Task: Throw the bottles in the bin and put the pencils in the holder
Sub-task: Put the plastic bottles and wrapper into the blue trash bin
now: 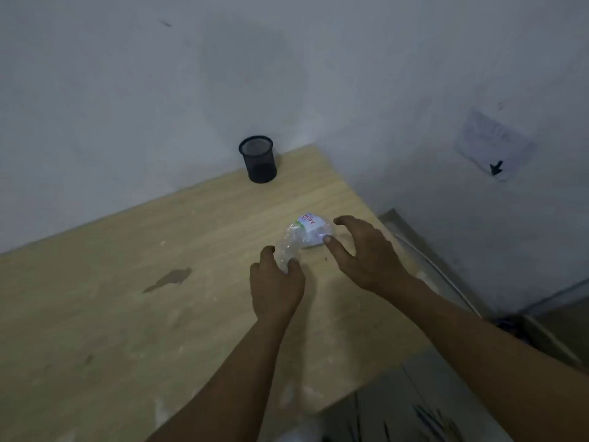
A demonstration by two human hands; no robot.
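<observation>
A crumpled clear plastic bottle point(301, 236) with a white label lies on its side on the wooden table point(127, 298), near the right edge. My left hand point(275, 282) pinches the bottle's near end between thumb and fingers. My right hand point(366, 250) curves around the labelled far end with fingers spread, the thumb tip touching it. A black mesh pencil holder point(258, 159) stands upright at the table's far corner against the wall; nothing shows inside it. Several thin dark pencil-like sticks point(427, 422) lie low at the bottom right, blurred.
A pale wall runs behind and to the right of the table. A dark stain point(169, 279) marks the tabletop left of my hands. Beyond the table's right edge are a floor strip with a white cable point(439, 269) and a brown box edge point(548, 339).
</observation>
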